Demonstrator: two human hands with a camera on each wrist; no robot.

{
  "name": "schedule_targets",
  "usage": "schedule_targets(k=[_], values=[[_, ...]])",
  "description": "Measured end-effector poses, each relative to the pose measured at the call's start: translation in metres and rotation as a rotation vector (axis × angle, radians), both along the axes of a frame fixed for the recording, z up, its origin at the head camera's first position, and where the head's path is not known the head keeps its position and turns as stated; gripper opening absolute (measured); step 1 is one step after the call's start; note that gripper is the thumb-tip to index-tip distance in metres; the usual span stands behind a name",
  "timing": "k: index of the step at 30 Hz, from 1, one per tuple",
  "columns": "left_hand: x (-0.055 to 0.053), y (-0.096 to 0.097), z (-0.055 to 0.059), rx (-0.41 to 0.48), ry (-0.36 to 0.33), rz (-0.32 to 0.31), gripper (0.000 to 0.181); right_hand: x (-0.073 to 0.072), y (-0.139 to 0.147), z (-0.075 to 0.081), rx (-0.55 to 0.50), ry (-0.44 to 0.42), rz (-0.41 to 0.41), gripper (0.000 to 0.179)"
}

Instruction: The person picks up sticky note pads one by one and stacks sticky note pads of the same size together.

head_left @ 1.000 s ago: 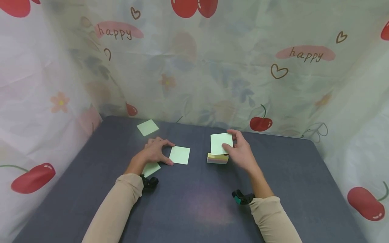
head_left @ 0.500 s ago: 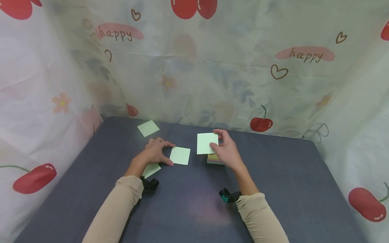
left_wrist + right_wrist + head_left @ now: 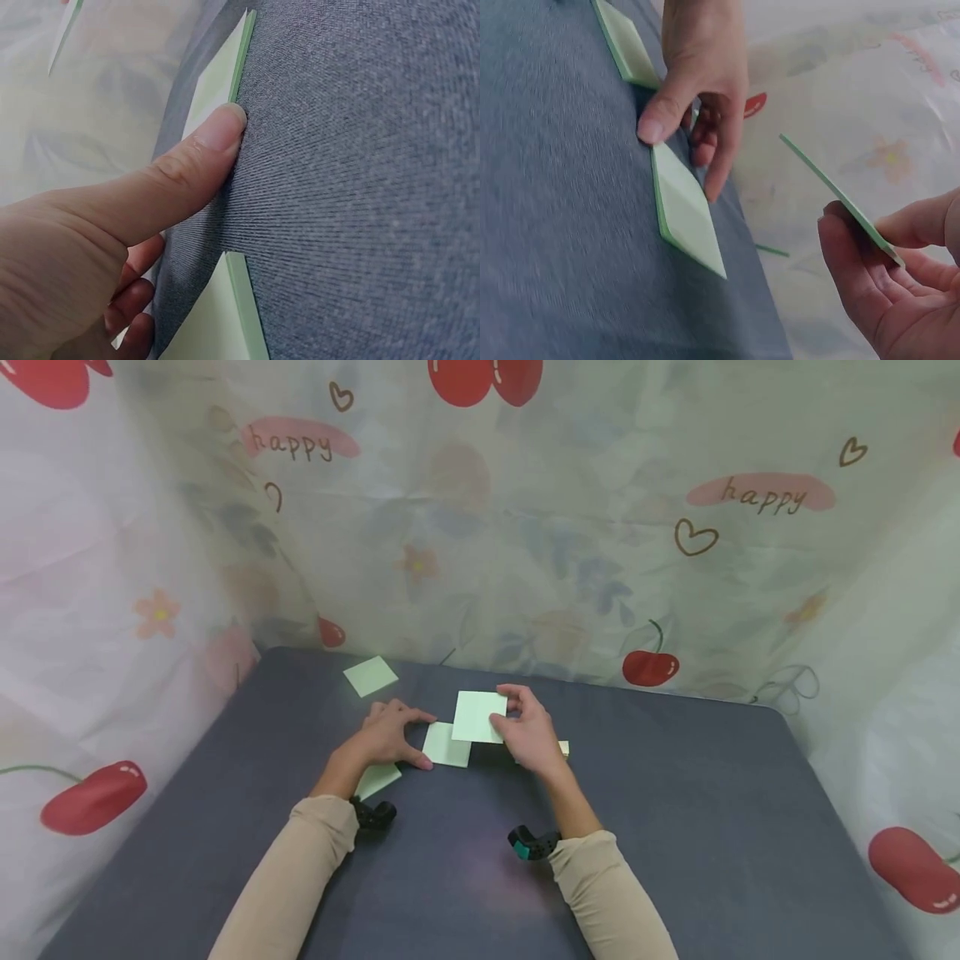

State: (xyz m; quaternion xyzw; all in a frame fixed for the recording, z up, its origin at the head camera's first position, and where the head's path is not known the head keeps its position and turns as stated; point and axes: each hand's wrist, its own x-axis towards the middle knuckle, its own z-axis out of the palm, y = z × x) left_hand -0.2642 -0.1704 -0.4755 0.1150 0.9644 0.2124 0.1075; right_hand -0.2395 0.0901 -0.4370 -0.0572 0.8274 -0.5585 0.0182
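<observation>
My right hand point(image 3: 528, 735) pinches a thin, square pale green sticky note pad point(image 3: 478, 717) between thumb and fingers. It is raised over the table and overlaps the far right part of another pale green pad point(image 3: 446, 750) in the head view. My left hand point(image 3: 386, 737) rests by this lower pad, thumb and index finger spread to two corners along its left side. In the left wrist view, the thumb point(image 3: 221, 129) presses at the corner of that pad point(image 3: 222, 79). Under the right hand, a stack of pads point(image 3: 564, 749) is mostly hidden.
One pale green pad point(image 3: 371, 676) lies at the table's back left. Another green pad point(image 3: 378, 779) is partly covered by the left wrist. The dark cloth-covered table point(image 3: 465, 877) meets a printed curtain point(image 3: 495, 568) at its back edge.
The right hand has carried its pale green pad leftward, from over the stack to over the pad beside the left hand. The left hand has kept its place.
</observation>
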Motion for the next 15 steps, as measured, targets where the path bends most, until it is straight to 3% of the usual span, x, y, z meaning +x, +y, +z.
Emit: schedule_targets(k=[15], values=[[-0.002, 0.000, -0.005, 0.012, -0.008, 0.014, 0.085, 0.001, -0.026, -0.017, -0.022, -0.013, -0.052, 0.045]])
